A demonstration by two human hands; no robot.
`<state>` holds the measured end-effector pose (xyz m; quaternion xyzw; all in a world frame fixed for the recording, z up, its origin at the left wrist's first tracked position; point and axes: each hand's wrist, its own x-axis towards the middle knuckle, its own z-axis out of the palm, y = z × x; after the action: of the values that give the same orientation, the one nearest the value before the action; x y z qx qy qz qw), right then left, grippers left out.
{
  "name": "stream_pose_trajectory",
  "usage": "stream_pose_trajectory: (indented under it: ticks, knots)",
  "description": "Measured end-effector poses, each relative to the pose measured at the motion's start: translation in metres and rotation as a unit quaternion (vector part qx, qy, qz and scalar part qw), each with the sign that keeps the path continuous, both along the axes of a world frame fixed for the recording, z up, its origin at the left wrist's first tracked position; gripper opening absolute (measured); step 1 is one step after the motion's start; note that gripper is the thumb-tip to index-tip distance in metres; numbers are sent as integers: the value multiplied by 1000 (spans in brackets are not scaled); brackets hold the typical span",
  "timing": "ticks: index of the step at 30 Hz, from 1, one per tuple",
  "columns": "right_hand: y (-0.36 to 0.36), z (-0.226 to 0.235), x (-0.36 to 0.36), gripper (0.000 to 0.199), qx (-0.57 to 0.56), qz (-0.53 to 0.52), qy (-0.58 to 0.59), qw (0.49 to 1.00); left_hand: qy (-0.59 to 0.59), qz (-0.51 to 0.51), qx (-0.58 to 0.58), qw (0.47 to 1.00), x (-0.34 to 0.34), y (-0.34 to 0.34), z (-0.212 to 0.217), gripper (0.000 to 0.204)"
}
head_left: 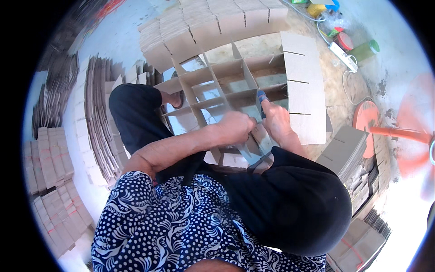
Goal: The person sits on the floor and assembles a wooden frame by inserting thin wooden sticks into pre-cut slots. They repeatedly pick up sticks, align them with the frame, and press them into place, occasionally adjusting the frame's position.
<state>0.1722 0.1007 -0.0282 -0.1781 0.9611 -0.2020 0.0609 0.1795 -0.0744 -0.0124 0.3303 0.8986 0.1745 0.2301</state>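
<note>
A brown cardboard divider grid (217, 86) of crossed slotted strips rests in front of my knees. My left hand (235, 128) is closed at the grid's near edge, on a cardboard strip (262, 139) that stands between my two hands. My right hand (277, 121) grips the same strip from the right. Its forefinger wears a blue tip cover (262, 96) and reaches into a cell of the grid. A wide slotted strip (304, 86) forms the grid's right side. My dark trouser legs (136, 113) flank the work.
Stacks of slotted cardboard strips (213, 22) lie beyond the grid, with more piles on the left (97, 122) and lower left (50, 181). Flat cardboard bundles (349, 149) sit at the right by a red fan (403, 133). A white power strip (343, 56) and green bottle (364, 50) are upper right.
</note>
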Motion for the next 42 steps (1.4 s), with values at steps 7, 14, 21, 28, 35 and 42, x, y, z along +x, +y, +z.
stream_pose_trajectory:
  ticks: [7,14,21,28,35,42]
  knots:
    - [34,43,-4,41,-132,-85,124,980,46,11,-14,999,-18,-21,4,15]
    - [144,26,-14,37,-57,-330,139,932,59,-19,64,996,-58,41,39,22]
    - [179,9,-25,34,-206,-354,-24,912,92,-31,132,986,-62,111,4,21]
    - [252,62,72,25,-287,-471,54,833,43,-80,119,989,-45,107,28,19]
    - [266,38,206,21,-92,-499,128,852,23,-21,26,999,-33,60,22,20]
    - [202,78,155,12,-34,-417,131,899,28,0,69,997,-27,72,-23,17]
